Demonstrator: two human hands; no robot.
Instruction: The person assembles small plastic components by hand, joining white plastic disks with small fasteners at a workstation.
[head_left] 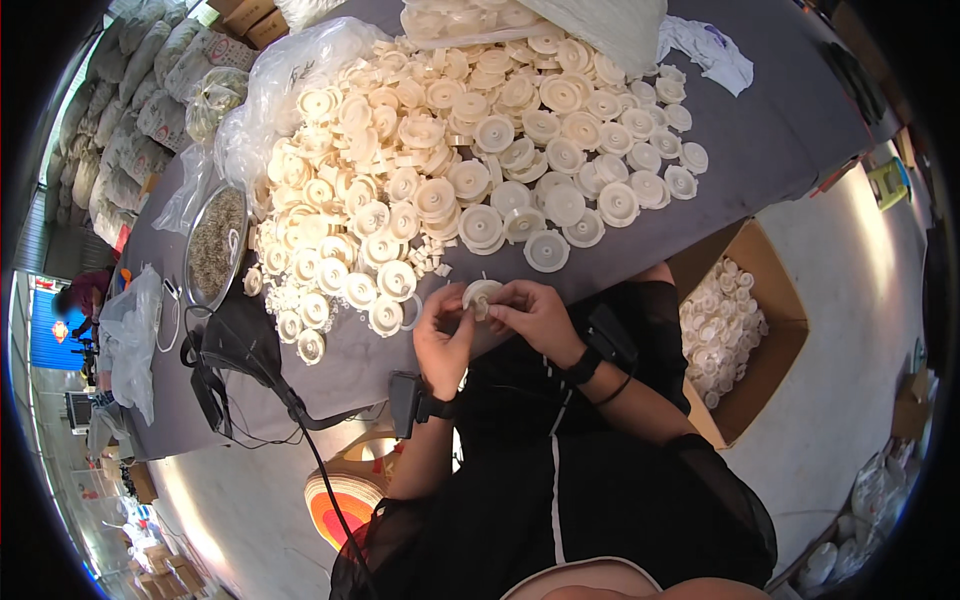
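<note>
We see both hands brought together at the near edge of the table, sharing one small piece. The left hand has its fingers curled up around the near side of a cream plastic disc, and the right hand pinches the same disc from the other side, thumb and fingertips closed on its rim. The disc sits right between the two hands, lifted just off the grey table; we cannot tell whether a smaller part is being pressed into it.

Just beyond the fingertips spreads a large heap of cream discs, reaching well away from the hands across the table. Between that heap and the left hand lies a scatter of small white pieces. Further out to the left of the left hand stands a round metal bowl filled with small metal parts, and nearer to it, a black strap and cable lie on the table edge. Clear plastic bags are bunched beyond the bowl.

To the right of the right hand, down on the floor, an open cardboard box holds more cream discs. Each wrist carries a black band.
</note>
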